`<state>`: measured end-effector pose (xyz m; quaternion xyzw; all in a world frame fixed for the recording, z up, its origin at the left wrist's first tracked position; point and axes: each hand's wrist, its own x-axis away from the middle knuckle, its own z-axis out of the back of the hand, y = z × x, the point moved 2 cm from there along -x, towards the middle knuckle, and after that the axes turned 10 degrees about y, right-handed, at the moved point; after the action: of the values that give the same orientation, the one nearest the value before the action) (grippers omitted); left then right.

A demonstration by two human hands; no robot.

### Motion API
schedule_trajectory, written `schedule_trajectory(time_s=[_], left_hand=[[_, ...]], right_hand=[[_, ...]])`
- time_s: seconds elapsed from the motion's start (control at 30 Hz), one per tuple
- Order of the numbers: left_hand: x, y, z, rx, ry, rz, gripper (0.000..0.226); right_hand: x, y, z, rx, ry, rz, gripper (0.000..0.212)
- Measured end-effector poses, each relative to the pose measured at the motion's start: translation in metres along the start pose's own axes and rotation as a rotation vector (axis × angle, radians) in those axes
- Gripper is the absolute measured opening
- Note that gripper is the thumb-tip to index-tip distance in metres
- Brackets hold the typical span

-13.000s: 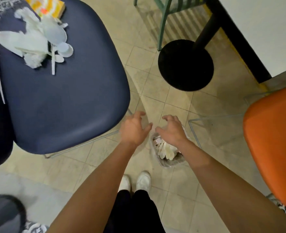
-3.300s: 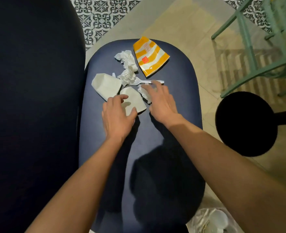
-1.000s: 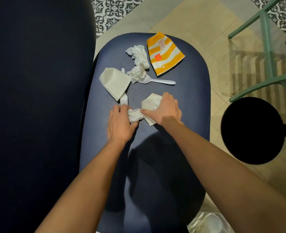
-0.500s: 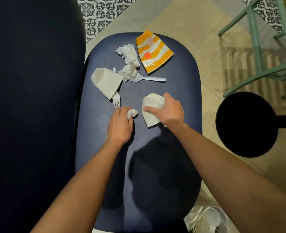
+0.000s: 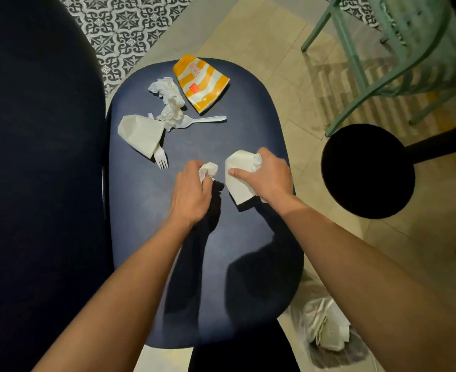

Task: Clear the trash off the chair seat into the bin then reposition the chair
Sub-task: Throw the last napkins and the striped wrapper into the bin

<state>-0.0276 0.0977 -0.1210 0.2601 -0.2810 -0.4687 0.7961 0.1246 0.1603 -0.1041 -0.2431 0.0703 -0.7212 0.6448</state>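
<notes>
Trash (image 5: 324,334), nearest lot: lying in the bin (image 5: 337,358) on the floor by the near right corner of the chair seat (image 5: 221,264). Mid-seat: left hand (image 5: 192,191) curled round a crumpled napkin (image 5: 208,169); right hand (image 5: 268,178) gripping a flattened white cup (image 5: 237,183) with a paper wad (image 5: 256,159) at its top. Beyond, loose: fork (image 5: 161,159) under a second cup (image 5: 141,135), spoon (image 5: 208,119), napkins (image 5: 168,95), striped wrapper (image 5: 200,81). Risks: wad slipping out on the carry; light paper missing the bin; cutlery sliding off the seat if swept.

Fast-food eatery: padded chair seat (image 5: 141,210), pedestal table base (image 5: 366,170), striped food wrapper (image 5: 200,81).
</notes>
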Motion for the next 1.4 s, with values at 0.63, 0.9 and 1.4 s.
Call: schedule_trajectory(time_s=[0.63, 0.9, 1.4], left_hand=[[0.152, 0.043, -0.071, 0.101, -0.126, -0.106, 0.03], [0.251, 0.064, -0.126, 0.118, -0.266, -0.192, 0.035], [0.343, 0.017, -0.25, -0.046, -0.561, -0.304, 0.036]], right_hand=[[0.116, 0.154, 0.059, -0.075, 0.117, -0.189, 0.073], [0.2, 0.259, 0.074, -0.084, 0.122, -0.348, 0.071], [0.28, 0.407, -0.005, -0.099, 0.02, -0.619, 0.06]])
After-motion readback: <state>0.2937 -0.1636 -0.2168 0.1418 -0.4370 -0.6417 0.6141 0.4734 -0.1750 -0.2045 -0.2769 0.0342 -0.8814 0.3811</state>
